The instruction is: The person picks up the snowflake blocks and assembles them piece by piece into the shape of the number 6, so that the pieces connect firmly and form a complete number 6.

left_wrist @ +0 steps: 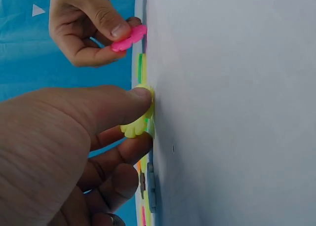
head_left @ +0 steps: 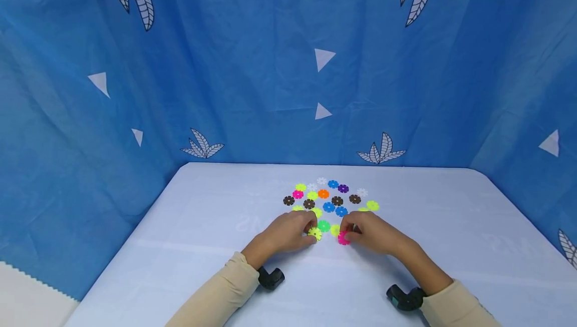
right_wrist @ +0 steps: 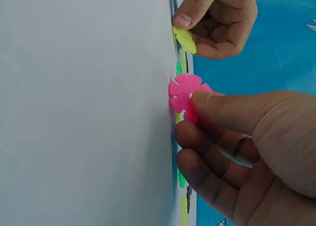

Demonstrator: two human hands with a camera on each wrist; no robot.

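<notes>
In front of a blue curtain [head_left: 279, 76], a white worktop [head_left: 207, 207] carried some two-handed work.
From my remote seat I had the left hand [head_left: 288, 232] and the right hand [head_left: 376, 233] at the near side of a spread of loose discs [head_left: 323, 194], flower-shaped and many-coloured, on the worktop. The step in hand, as I judged it, was readying one piece per side: the left thumb and fingers pinched a yellow disc [head_left: 315, 234], the right ones a pink disc [right_wrist: 182, 95], each pinch closed to a disc's thickness. The two held discs stood apart, with a green disc [head_left: 323, 226] lying just beyond, between the hands. I reckoned the next move called for firm pinches that left the slots uncovered.
</notes>
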